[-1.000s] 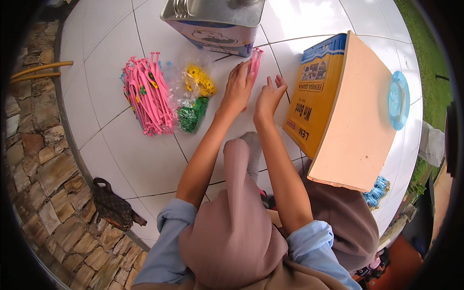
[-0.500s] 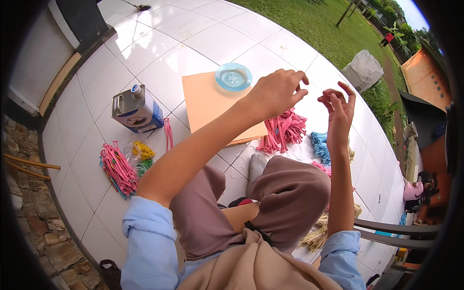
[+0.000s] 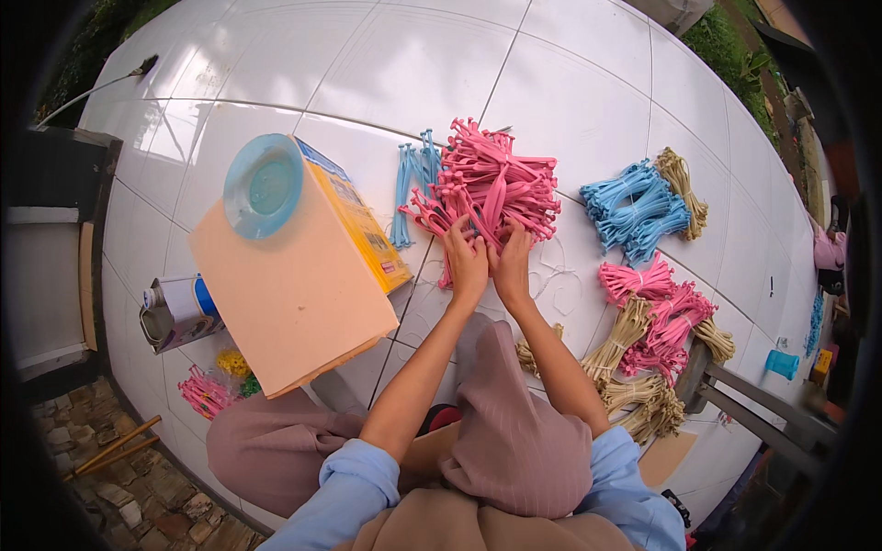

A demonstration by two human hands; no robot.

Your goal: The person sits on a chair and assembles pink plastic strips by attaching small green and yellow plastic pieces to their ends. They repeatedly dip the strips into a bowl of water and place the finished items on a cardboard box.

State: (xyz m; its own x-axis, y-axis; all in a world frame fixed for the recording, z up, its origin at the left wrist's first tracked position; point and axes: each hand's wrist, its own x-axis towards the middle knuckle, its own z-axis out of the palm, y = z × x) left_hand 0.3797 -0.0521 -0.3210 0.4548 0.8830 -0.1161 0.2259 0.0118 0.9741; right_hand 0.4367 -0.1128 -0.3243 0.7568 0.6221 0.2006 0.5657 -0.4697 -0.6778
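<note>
Pile of pink, flat, knob-ended strips (image 3: 505, 179) lies at 12 o'clock from the hands, on the white glossy tiled floor (image 3: 413, 55). Left hand (image 3: 468, 261) and right hand (image 3: 512, 263) are side by side at its 6 o'clock edge, fingers half curled among the strips, likely so both can sort or draw from the near side; whether either has a strip pinched, can't tell. Loose light-blue strips (image 3: 415, 184) touch the pile at 10 o'clock. Light-blue tied bundles (image 3: 634, 211) at 2 o'clock, pink tied bundles (image 3: 666, 317) and beige tied bundles (image 3: 620, 340) at 4, probably grouped by colour to be easy to count or pick. At 9 o'clock, flat peach-coloured board (image 3: 294, 303) lies over yellow-and-blue box (image 3: 354, 220), apparently as a raised work surface, translucent blue round dish (image 3: 264, 188) on its 11 o'clock corner. Hard to make out: fingertips are buried in pink; board covers the box top; rectangular metal tin (image 3: 179, 312) is partly behind the board; small bag of yellow pieces (image 3: 233, 363) at 8 o'clock is too small to read; thin clear loops (image 3: 556, 280) by the right hand are faint; far right edge is dark, cut off.
</note>
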